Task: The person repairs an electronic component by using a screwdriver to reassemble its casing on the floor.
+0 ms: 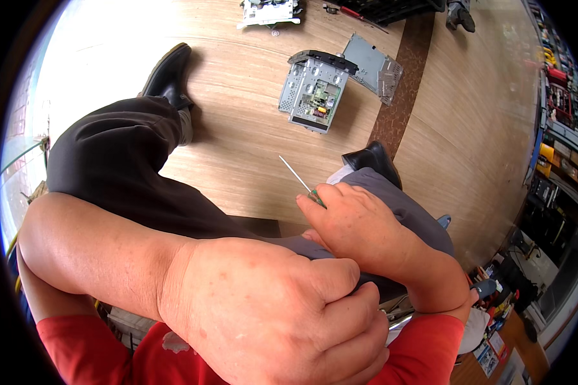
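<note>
My right hand (350,221) is closed around a small screwdriver (297,176). Its thin metal shaft points up and to the left, and a bit of green handle shows at the fingers. My left hand (270,314) is very close to the camera with its fingers curled into a fist; nothing shows inside it. Its forearm crosses in from the left, in front of my lap. On the wooden floor ahead lies an opened metal electronics chassis (311,90) with a green circuit board showing. Neither hand touches it.
A grey metal cover plate (374,67) lies just right of the chassis. Another dismantled unit (270,11) and a red-handled tool (359,14) lie at the top edge. My legs in dark trousers and black shoes (168,74) stretch forward. Cluttered shelves (559,147) line the right side.
</note>
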The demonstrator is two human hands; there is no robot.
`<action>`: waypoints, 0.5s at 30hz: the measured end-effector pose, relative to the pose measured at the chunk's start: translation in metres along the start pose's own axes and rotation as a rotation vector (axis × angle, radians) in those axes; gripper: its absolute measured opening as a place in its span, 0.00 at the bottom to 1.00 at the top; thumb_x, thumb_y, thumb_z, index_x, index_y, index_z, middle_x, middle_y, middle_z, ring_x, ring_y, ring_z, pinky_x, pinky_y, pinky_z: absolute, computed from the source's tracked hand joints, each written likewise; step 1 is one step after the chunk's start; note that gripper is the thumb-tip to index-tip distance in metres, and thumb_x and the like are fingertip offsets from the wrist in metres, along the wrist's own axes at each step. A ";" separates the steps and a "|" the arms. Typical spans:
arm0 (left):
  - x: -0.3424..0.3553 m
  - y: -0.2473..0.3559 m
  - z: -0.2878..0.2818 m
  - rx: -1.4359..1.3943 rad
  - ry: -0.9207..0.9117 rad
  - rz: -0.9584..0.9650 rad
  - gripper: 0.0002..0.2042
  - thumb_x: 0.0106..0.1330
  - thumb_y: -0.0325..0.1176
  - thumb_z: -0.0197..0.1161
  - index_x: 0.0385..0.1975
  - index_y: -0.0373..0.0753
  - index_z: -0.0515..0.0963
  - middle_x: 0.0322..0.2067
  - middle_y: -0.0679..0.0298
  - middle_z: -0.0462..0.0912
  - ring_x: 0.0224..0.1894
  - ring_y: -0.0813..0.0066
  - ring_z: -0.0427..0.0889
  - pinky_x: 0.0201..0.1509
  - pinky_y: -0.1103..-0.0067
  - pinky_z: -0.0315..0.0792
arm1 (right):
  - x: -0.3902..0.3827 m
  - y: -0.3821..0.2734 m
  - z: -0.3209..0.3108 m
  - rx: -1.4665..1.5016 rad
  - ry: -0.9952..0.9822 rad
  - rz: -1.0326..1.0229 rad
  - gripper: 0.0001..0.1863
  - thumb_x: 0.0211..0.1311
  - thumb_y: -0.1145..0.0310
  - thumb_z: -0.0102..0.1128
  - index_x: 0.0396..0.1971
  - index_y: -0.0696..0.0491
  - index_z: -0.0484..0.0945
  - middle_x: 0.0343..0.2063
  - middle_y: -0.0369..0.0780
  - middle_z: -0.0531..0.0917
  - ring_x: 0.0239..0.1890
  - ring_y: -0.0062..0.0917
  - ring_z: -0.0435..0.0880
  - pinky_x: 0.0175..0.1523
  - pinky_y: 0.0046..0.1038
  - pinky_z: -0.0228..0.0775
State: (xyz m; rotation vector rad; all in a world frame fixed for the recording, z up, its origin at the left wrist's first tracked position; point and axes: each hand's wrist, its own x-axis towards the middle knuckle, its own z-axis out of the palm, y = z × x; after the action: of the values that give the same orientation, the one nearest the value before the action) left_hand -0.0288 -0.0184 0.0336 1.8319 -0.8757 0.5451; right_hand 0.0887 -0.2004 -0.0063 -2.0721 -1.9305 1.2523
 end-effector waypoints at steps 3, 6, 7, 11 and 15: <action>0.000 0.000 -0.001 -0.007 -0.003 0.002 0.13 0.65 0.35 0.58 0.42 0.38 0.86 0.40 0.57 0.87 0.40 0.62 0.88 0.43 0.70 0.82 | 0.000 0.000 -0.001 0.003 0.008 -0.002 0.20 0.64 0.61 0.67 0.49 0.58 0.79 0.40 0.45 0.82 0.47 0.39 0.83 0.52 0.38 0.77; -0.001 0.000 0.000 -0.010 -0.003 0.003 0.13 0.65 0.35 0.58 0.42 0.38 0.86 0.40 0.57 0.87 0.40 0.62 0.88 0.43 0.70 0.82 | 0.000 0.000 -0.001 0.005 0.004 -0.001 0.20 0.64 0.61 0.67 0.49 0.58 0.79 0.40 0.45 0.82 0.47 0.39 0.83 0.52 0.38 0.77; -0.001 0.000 0.000 -0.009 -0.003 0.001 0.13 0.65 0.35 0.58 0.42 0.38 0.86 0.40 0.57 0.87 0.40 0.62 0.88 0.43 0.70 0.82 | 0.001 -0.001 -0.001 0.004 0.001 -0.001 0.20 0.64 0.61 0.67 0.49 0.58 0.79 0.40 0.45 0.82 0.47 0.39 0.83 0.52 0.38 0.77; -0.003 0.000 0.000 -0.014 -0.020 0.006 0.14 0.65 0.35 0.58 0.42 0.38 0.86 0.41 0.57 0.87 0.41 0.62 0.88 0.43 0.70 0.82 | 0.000 -0.001 -0.002 0.008 0.002 0.004 0.20 0.64 0.61 0.67 0.49 0.58 0.80 0.40 0.45 0.82 0.47 0.39 0.83 0.52 0.38 0.77; -0.005 0.001 0.015 0.018 0.093 0.007 0.17 0.59 0.41 0.58 0.37 0.32 0.83 0.34 0.56 0.84 0.36 0.65 0.85 0.38 0.73 0.77 | 0.000 0.000 -0.001 0.006 0.001 0.002 0.20 0.64 0.61 0.67 0.49 0.58 0.80 0.40 0.45 0.82 0.48 0.39 0.83 0.53 0.38 0.77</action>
State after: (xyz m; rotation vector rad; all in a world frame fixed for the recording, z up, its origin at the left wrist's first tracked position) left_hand -0.0331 -0.0305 0.0243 1.8060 -0.8170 0.6393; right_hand 0.0891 -0.1996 -0.0053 -2.0717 -1.9225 1.2557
